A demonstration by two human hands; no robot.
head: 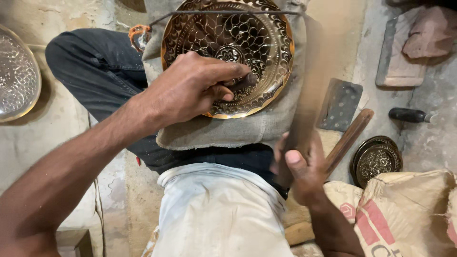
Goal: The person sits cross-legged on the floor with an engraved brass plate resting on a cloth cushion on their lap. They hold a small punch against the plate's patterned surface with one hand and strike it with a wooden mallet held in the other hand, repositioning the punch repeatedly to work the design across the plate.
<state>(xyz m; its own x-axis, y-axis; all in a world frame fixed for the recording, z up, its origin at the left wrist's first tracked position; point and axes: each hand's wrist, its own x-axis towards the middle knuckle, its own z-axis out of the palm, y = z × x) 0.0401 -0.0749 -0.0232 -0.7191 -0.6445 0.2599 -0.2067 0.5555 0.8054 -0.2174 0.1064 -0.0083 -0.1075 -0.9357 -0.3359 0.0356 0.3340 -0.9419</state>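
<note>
From the head camera, looking straight down, an engraved brass plate (228, 52) lies on a grey cloth pad (266, 126) draped over the person's lap and knee, directly ahead of both hands. The left hand (190, 88) rests on the lower part of the plate, fingers curled closed around a small dark punch or chisel (245, 80) whose tip meets the metal near the central flower; the tool's shaft runs roughly left to right and is mostly buried in the grip. The right hand (302, 166) sits nearer the body, to the right of and below the plate, closed around a handle that blurs upward in a broad brown smear (309, 85), presumably a mallet in motion, its head impossible to make out. The left hand is the one on the plate; the right is apart from it. A thin dark rod crosses the plate's upper rim. On the floor to the right lie a wooden stick (350, 135), a small dark engraved dish (376, 159), a flat grey metal piece (340, 104) and a black-handled tool (409, 114); a silvery plate (16, 76) is cut off at the left edge, and a printed sack (404, 209) fills the lower right corner.
</note>
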